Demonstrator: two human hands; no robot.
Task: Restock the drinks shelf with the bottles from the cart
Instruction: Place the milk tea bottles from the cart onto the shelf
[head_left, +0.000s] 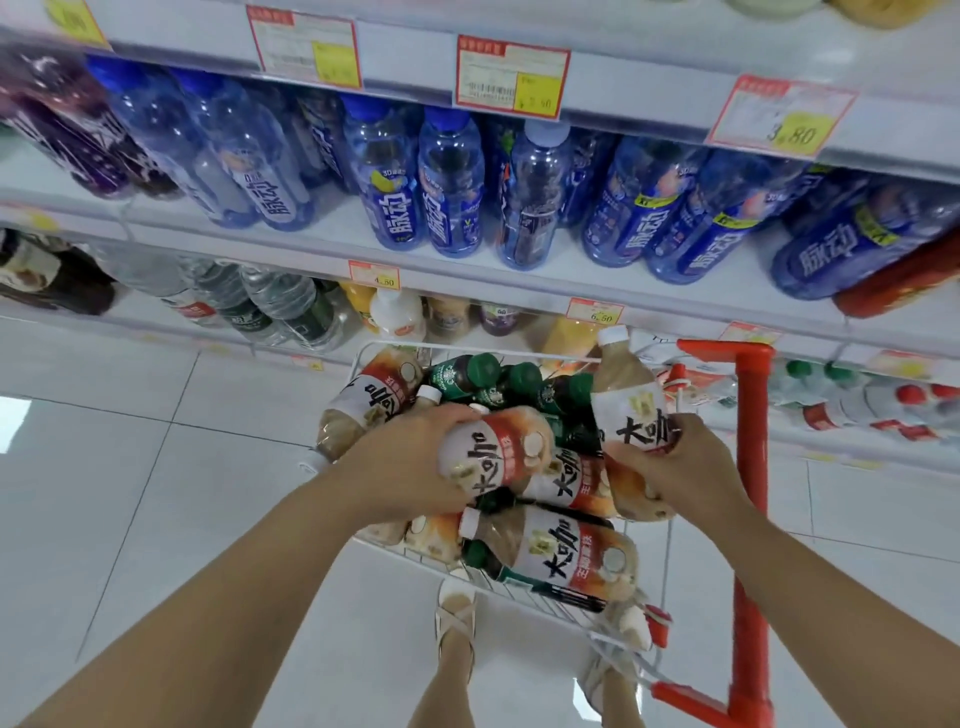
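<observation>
A white wire cart (519, 590) with a red handle (750, 467) stands in front of me, full of beige coffee bottles and green-capped bottles (470, 376). My left hand (410, 460) grips one coffee bottle (493, 449) lying on its side over the pile. An upright coffee bottle with a white cap (626, 395) is held in my right hand (675, 470) at the cart's right side. The drinks shelf (311, 244) ahead carries blue bottles (449, 182) on the middle level.
Lower shelves hold clear water bottles (280, 304), a white bottle (397, 312) and orange drinks. Price tags (511, 78) line the shelf edges. White tiled floor (130, 467) lies to the left. My feet in sandals (457, 623) are below the cart.
</observation>
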